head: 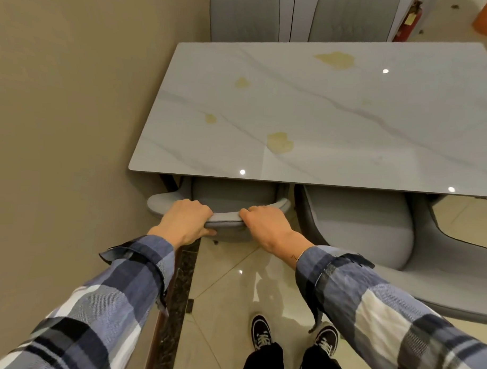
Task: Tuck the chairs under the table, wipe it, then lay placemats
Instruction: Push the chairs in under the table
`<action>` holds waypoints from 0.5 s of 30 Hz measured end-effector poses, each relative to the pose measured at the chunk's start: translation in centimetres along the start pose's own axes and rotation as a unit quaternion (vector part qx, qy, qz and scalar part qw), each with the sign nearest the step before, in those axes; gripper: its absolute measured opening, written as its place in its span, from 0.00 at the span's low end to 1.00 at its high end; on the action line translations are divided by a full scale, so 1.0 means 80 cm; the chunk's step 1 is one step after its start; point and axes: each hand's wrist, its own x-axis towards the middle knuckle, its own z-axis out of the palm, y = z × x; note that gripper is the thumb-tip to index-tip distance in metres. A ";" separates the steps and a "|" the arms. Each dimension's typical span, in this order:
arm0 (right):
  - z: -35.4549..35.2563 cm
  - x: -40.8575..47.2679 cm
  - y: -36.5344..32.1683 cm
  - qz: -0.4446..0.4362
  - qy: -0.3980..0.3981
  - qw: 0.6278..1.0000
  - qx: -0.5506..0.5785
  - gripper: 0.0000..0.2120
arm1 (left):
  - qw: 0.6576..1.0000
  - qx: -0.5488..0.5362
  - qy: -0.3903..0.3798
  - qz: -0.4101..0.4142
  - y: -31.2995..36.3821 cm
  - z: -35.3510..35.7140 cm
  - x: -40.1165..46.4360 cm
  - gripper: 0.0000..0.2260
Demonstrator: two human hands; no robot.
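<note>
The table point(322, 118) is glossy, hard and stained. I judge the chair point(233, 195), seat already under the near edge, padded and fairly heavy. My 2 hands, left point(187, 219) and right point(265, 226), grip its backrest top, the firmest hold.

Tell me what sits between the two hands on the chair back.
In the head view, only a short bare stretch of the grey chair back's top edge lies between the left hand and the right hand; both grip it.
</note>
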 end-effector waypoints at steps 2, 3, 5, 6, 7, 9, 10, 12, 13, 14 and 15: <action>0.003 -0.002 0.002 0.007 0.010 1.000 0.006 0.10 | 1.000 -0.006 0.000 -0.005 0.002 -0.001 -0.002 0.17; 0.004 -0.002 0.003 0.015 0.013 1.000 0.014 0.11 | 1.000 -0.006 -0.006 -0.012 0.002 -0.001 -0.003 0.18; -0.001 -0.011 0.013 0.041 0.015 0.998 0.043 0.13 | 0.999 -0.007 -0.030 -0.026 0.008 -0.007 -0.005 0.19; -0.004 -0.019 0.022 0.056 0.015 0.997 0.055 0.15 | 0.999 -0.013 -0.040 -0.030 0.017 -0.012 -0.003 0.20; -0.009 -0.031 0.035 0.068 0.018 0.996 0.061 0.17 | 0.998 -0.022 -0.045 -0.027 0.029 -0.015 0.000 0.22; -0.011 -0.055 0.063 0.089 0.012 0.994 0.056 0.21 | 0.999 -0.034 -0.030 0.000 0.062 -0.021 0.011 0.27; -0.012 -0.077 0.081 0.104 0.000 0.993 0.054 0.23 | 0.999 -0.039 -0.009 0.021 0.092 -0.026 0.018 0.30; -0.007 -0.112 0.113 0.142 -0.025 0.988 0.054 0.23 | 0.996 -0.063 0.029 0.059 0.152 -0.035 0.032 0.33; -0.003 -0.131 0.130 0.161 -0.038 0.985 0.054 0.23 | 0.993 -0.079 0.038 0.081 0.186 -0.040 0.037 0.34; 0.001 -0.152 0.147 0.183 -0.050 0.980 0.061 0.23 | 0.989 -0.096 0.033 0.108 0.222 -0.045 0.043 0.35; 0.005 -0.172 0.163 0.202 -0.059 0.975 0.071 0.23 | 0.984 -0.110 0.022 0.139 0.258 -0.047 0.045 0.36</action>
